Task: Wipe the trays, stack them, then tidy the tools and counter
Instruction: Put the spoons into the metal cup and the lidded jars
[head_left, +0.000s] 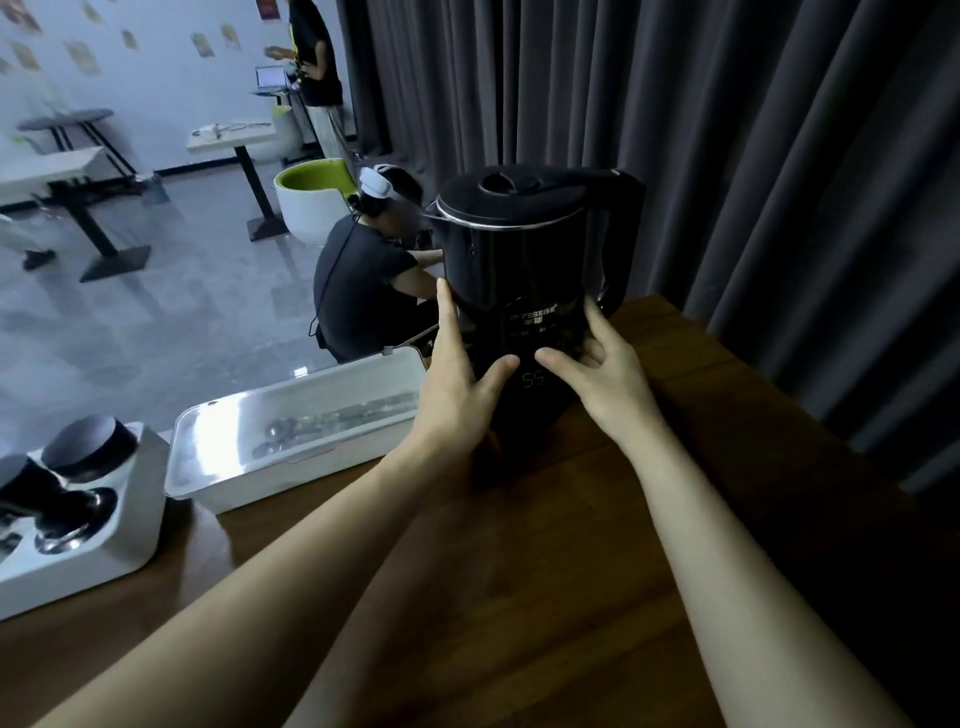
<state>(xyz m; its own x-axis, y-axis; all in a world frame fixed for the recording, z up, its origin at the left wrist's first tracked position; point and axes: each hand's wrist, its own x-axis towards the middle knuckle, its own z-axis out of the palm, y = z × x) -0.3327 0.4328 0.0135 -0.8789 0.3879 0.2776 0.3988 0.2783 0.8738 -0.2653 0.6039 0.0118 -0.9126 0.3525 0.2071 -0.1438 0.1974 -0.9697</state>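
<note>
Hands, two (457, 384) (605, 374), around one kettle (519, 260)

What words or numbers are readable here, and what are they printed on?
"55": lit digits low on the front of the black kettle, between the left hand and right hand.
"PESKOE": pale brand mark above the digits; the letters are small, so the reading is uncertain.
Smaller marks under the brand: too small to read.
Wall posters: too blurred to read.
</note>
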